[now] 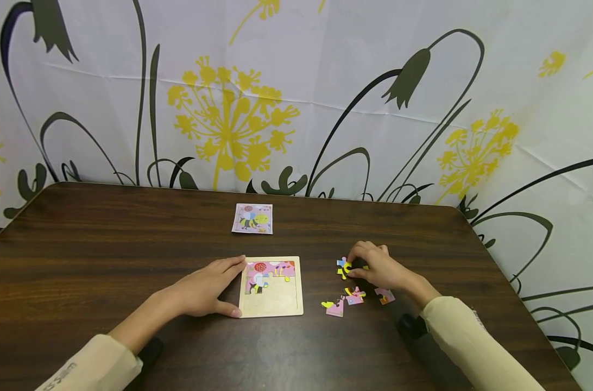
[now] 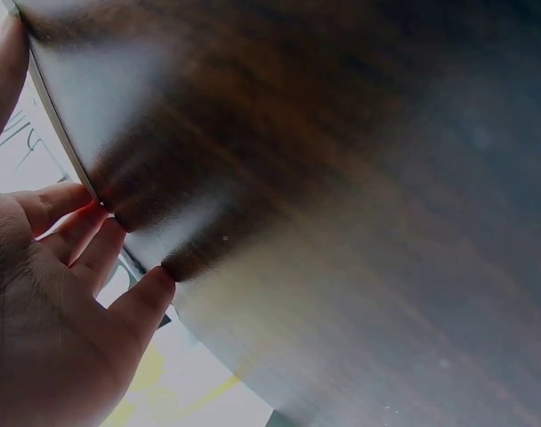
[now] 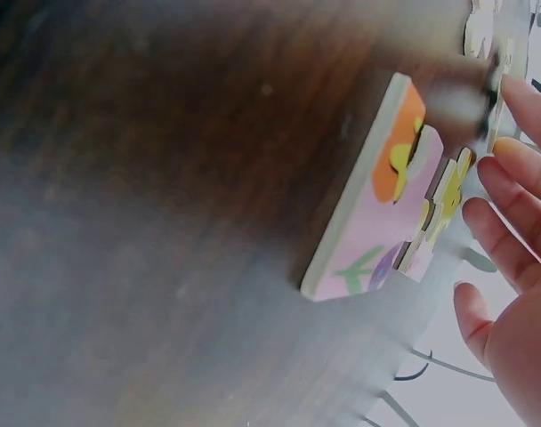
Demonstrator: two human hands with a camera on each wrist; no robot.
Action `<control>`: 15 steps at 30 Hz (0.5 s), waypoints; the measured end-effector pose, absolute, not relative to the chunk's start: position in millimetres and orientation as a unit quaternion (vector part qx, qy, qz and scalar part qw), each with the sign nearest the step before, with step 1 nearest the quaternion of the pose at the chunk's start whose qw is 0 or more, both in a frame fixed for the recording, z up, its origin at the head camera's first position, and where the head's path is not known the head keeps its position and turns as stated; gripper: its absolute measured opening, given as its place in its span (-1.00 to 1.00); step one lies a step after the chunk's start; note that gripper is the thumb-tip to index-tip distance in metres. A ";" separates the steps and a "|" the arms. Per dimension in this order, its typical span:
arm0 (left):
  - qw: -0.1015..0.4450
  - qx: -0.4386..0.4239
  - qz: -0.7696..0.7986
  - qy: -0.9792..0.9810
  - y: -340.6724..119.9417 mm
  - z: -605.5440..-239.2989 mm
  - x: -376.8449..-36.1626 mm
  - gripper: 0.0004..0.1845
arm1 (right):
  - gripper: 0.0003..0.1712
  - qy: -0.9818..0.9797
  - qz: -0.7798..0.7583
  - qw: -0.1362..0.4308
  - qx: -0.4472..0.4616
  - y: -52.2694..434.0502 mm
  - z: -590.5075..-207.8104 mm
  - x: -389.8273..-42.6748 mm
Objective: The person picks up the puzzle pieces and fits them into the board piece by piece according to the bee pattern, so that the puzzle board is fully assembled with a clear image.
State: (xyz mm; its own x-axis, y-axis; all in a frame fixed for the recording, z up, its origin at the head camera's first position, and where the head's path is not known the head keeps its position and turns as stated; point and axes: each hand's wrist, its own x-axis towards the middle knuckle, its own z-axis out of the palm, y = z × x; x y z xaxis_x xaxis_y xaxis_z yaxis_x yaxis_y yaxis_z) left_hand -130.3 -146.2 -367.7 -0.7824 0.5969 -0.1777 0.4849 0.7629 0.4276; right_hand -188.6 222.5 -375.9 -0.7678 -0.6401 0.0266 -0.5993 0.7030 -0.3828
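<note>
A pale wooden puzzle tray (image 1: 272,304) lies on the dark table, with several pink pieces fitted in its upper part. My left hand (image 1: 235,287) rests against the tray's left edge, fingers straight at the top corner and thumb at the bottom corner. In the left wrist view its fingertips (image 2: 155,283) press on the surface. My right hand (image 1: 353,266) curls its fingers down onto a yellow and blue puzzle piece (image 1: 344,268) right of the tray. In the right wrist view the fingertips (image 3: 493,173) touch pieces beside a pink and orange piece (image 3: 377,213).
Three loose pink pieces (image 1: 355,296) (image 1: 334,308) (image 1: 384,296) lie just in front of my right hand. A small picture card (image 1: 252,218) sits behind the tray. A flower-print curtain (image 1: 296,98) closes off the table's far edge (image 1: 130,185).
</note>
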 end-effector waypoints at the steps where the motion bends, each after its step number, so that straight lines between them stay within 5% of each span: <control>1: 0.154 0.291 0.182 0.926 -146.1 -367.7 -130.3 -0.02 | -0.82 0.921 -0.189 0.056 -0.335 222.7 -375.6 -188.7; 15: 0.156 0.288 0.181 0.927 -145.7 -366.8 -130.2 -0.02 | -0.78 0.918 -0.218 0.066 -0.324 224.0 -372.8 -189.3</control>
